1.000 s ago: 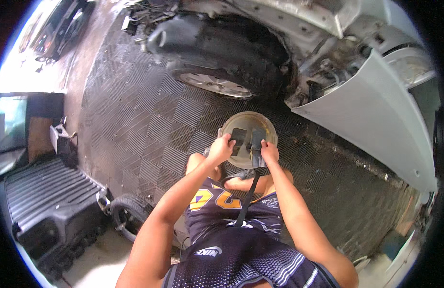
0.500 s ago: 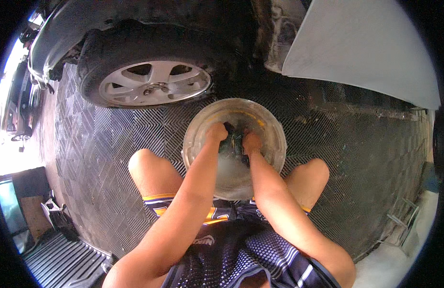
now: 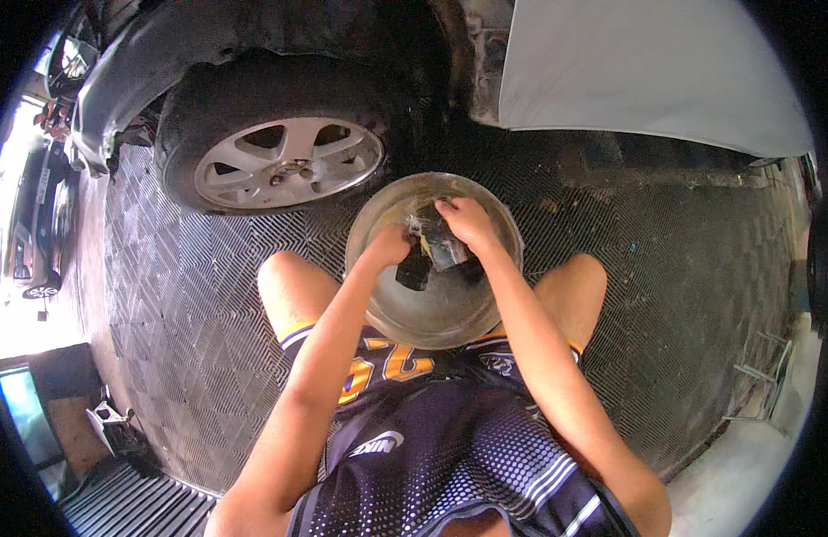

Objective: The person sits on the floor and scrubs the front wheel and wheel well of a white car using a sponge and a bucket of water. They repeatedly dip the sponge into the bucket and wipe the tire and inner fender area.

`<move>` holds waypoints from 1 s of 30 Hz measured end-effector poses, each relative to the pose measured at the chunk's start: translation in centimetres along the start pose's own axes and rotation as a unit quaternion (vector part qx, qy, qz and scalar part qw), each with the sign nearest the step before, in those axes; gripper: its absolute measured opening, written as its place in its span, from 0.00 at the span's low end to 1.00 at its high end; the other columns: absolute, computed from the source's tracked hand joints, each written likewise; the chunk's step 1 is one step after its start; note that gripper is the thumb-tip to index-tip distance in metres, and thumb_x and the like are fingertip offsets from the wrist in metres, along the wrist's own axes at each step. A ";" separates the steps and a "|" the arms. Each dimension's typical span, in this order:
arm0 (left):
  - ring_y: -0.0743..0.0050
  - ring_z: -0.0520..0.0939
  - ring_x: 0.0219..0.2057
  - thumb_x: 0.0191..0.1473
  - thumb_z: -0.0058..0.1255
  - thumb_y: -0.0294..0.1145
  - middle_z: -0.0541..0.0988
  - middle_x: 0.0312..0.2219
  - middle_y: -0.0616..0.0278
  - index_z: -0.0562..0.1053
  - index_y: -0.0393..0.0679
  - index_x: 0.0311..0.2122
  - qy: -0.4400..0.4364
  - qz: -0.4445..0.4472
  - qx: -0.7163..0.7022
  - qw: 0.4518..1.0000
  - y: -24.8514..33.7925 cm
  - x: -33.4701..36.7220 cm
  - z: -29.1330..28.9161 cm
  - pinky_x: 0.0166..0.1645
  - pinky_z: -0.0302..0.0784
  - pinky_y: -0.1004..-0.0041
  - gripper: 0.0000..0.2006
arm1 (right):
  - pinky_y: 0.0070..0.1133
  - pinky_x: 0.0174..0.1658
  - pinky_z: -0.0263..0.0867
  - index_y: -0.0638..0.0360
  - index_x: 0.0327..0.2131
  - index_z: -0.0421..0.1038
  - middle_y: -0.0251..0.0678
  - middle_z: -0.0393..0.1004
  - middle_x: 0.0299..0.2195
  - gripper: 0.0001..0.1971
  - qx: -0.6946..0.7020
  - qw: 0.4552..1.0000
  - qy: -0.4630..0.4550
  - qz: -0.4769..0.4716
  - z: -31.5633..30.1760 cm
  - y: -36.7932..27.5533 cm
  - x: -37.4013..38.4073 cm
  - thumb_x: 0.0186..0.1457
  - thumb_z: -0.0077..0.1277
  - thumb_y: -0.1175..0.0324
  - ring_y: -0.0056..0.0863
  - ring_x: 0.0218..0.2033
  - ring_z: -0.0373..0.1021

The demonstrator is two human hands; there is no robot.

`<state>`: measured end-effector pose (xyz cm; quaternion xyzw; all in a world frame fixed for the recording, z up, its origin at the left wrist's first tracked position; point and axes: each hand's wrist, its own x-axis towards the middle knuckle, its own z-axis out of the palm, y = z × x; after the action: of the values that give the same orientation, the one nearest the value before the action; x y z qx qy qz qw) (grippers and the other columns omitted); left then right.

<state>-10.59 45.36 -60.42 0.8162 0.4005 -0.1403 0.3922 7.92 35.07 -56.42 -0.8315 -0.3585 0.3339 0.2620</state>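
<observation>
Between my knees sits a round, greyish, see-through basin [image 3: 432, 324] with murky-looking contents. My left hand [image 3: 391, 243] is over its left side, fingers closed on the edge of a dark, wet-looking, shiny piece [image 3: 444, 249]. Opposite it, my right hand [image 3: 465, 222] grips the upper right part of the same piece. The piece is black with pale glints; its exact kind cannot be made out. A black flap-like part [image 3: 414, 272] hangs below my left fingers inside the basin, and whether it joins the rest is unclear.
Beyond the basin, to the left, stands a car wheel [image 3: 293, 166] with a silver spoked rim under a dark fender [image 3: 145, 85]. A pale grey car panel [image 3: 646, 72] juts in at the far right. Ribbed dark tiles [image 3: 217, 358] cover the floor. A metal frame [image 3: 761, 380] stands at the right.
Both hands have risen from deep in the basin, bringing the dark piece up into plainer sight. My right hand has moved farther away from me; the view has shifted slightly.
</observation>
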 end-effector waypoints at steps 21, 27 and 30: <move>0.65 0.83 0.42 0.60 0.59 0.33 0.82 0.40 0.62 0.76 0.41 0.46 -0.021 -0.039 -0.706 0.706 4.6 -6.9 -2.9 0.47 0.79 0.51 0.12 | 0.37 0.33 0.64 0.65 0.28 0.78 0.48 0.76 0.22 0.22 0.062 0.986 0.156 -0.016 0.4 1.3 -3.8 0.59 0.57 0.51 0.44 0.26 0.74; 0.64 0.84 0.39 0.61 0.59 0.31 0.81 0.39 0.55 0.74 0.36 0.44 0.084 0.017 -0.647 0.758 2.8 -6.1 -3.7 0.39 0.84 0.59 0.12 | 0.40 0.40 0.69 0.58 0.36 0.81 0.51 0.80 0.31 0.19 -0.098 0.993 -0.042 0.042 -0.2 4.0 -3.8 0.59 0.56 0.50 0.48 0.35 0.77; 0.65 0.83 0.37 0.60 0.60 0.30 0.81 0.36 0.58 0.74 0.37 0.43 0.091 0.039 -0.608 0.787 1.9 -4.7 -3.3 0.37 0.83 0.60 0.10 | 0.35 0.47 0.71 0.57 0.45 0.79 0.49 0.81 0.40 0.20 -0.218 0.972 -0.079 -0.024 1.7 3.1 -4.8 0.59 0.56 0.52 0.46 0.42 0.77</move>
<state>-12.42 44.59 -54.74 0.4325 0.4044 0.2225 0.7745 5.45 29.82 -57.79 -0.8310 -0.4619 0.3055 0.0530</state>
